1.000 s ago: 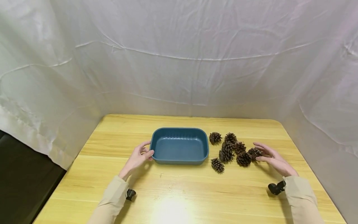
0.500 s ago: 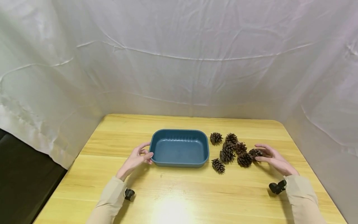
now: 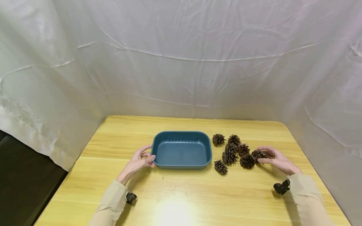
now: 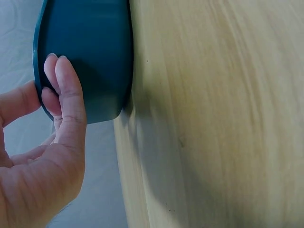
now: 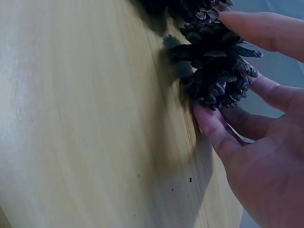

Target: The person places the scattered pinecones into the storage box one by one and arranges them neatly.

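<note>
A dark teal rectangular plastic tub (image 3: pixel 182 153) sits in the middle of the wooden table. My left hand (image 3: pixel 138 162) holds it by its left end. In the left wrist view the thumb lies at the rim and the fingers bend against the tub's outer wall (image 4: pixel 95 52). At the right, my right hand (image 3: pixel 278 160) has thumb and fingers around the rightmost pine cone (image 3: pixel 257 154). The right wrist view shows that brown pine cone (image 5: pixel 218 76) between thumb and fingertips, low over the tabletop.
Several other pine cones lie between the tub and my right hand, including a lone one (image 3: pixel 220 167) near the tub's front right corner and another (image 3: pixel 218 139) farther back. Pale cloth (image 3: pixel 195 78) hangs behind the table (image 3: pixel 215 201) and along its sides.
The tub has slid slightly toward me, with my left hand on it. My right hand stays around the same pine cone, nearly still.
</note>
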A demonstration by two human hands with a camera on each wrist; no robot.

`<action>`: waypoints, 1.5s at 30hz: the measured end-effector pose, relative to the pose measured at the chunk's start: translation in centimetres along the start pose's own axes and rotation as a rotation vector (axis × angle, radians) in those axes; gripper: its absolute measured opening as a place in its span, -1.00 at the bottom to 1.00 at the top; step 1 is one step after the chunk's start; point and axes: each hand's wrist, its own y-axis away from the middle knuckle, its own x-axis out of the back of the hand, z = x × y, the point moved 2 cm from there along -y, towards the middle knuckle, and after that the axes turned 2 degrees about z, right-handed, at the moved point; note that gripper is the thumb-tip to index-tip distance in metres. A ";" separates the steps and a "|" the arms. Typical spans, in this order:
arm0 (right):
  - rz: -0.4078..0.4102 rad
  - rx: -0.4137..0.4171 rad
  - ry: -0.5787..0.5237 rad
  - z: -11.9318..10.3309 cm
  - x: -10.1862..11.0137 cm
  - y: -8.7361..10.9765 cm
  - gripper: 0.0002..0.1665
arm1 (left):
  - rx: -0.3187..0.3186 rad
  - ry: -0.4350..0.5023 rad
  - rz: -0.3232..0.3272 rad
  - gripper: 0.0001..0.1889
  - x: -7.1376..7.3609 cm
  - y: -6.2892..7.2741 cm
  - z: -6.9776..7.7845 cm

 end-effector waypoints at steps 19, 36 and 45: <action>-0.001 -0.009 0.034 -0.4 0.2 -0.2 -0.15 | -0.016 0.006 -0.023 -0.29 0.2 -0.1 -0.3; 0.071 -0.004 -0.012 -4.5 0.3 -0.7 -0.09 | -0.015 0.017 -0.021 -0.29 0.1 -0.1 -0.5; 0.130 0.053 -0.052 -7.5 -0.5 -1.0 -0.17 | -0.018 0.020 -0.020 -0.29 0.2 0.0 -0.5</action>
